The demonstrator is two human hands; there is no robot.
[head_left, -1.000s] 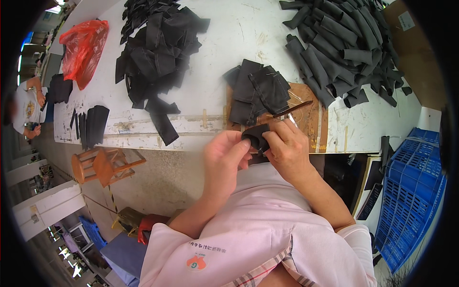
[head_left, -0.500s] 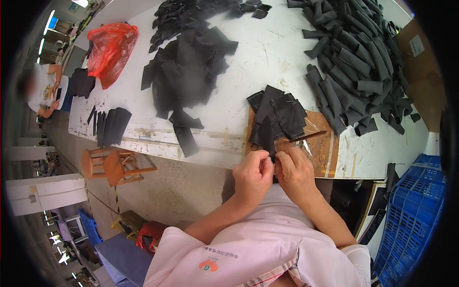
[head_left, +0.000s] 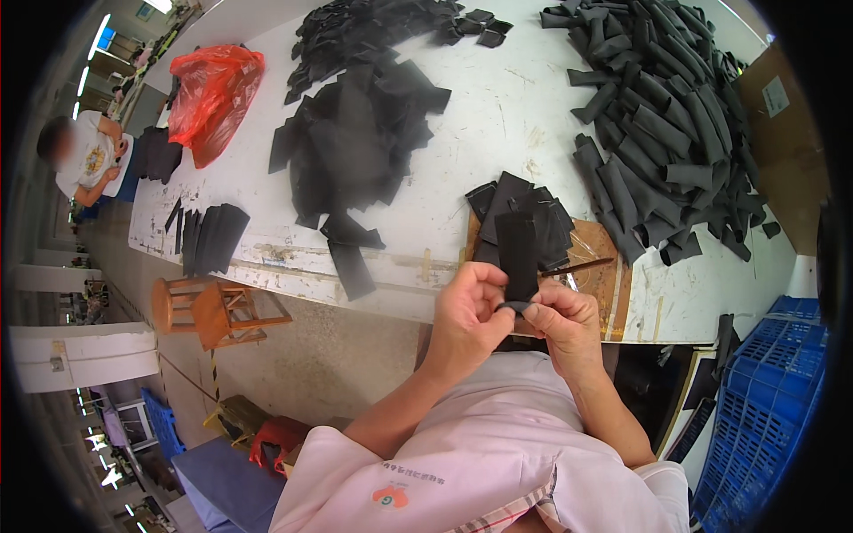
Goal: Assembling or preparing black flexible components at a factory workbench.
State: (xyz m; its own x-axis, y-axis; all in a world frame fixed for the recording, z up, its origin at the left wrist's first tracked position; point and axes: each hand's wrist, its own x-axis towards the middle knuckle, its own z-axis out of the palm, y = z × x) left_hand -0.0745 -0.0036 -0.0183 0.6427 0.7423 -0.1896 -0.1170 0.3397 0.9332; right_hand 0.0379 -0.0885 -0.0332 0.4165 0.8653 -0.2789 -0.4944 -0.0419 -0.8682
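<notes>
Holding: both hands meet just before the table edge [head_left: 391, 298] and pinch one black fabric strip [head_left: 518, 253] between them.
Left hand: the left hand [head_left: 468, 313] is curled, thumb and fingers pressed on the lower left end of the strip.
Right hand: the right hand [head_left: 563, 322] is curled too, its fingertips gripping the folded lower end from the other side.
Strip position: it stands upright above the fingers, its lower end bent between the two hands.
Change: half a second ago the hands were closed low around a small dark piece; now the strip stands tall above them, so I judge it has been unfolded or pulled straight for handling.
Beyond the hands: a small pile of black pieces [head_left: 533, 218] lies on a brown board [head_left: 604, 266]; a thin stick-like tool [head_left: 582, 266] rests just beyond the right hand.
Far beyond, left side: a big heap of flat black pieces [head_left: 355, 133] and a red plastic bag [head_left: 209, 98].
Far beyond, right side: a heap of rolled black pieces [head_left: 666, 124].
Right of the hand: a blue crate [head_left: 764, 417], cut by the picture rim.
Hard to see: the folded end is covered by the fingers; what the tool is I cannot tell; another person [head_left: 84, 155] at far left is blurred.
</notes>
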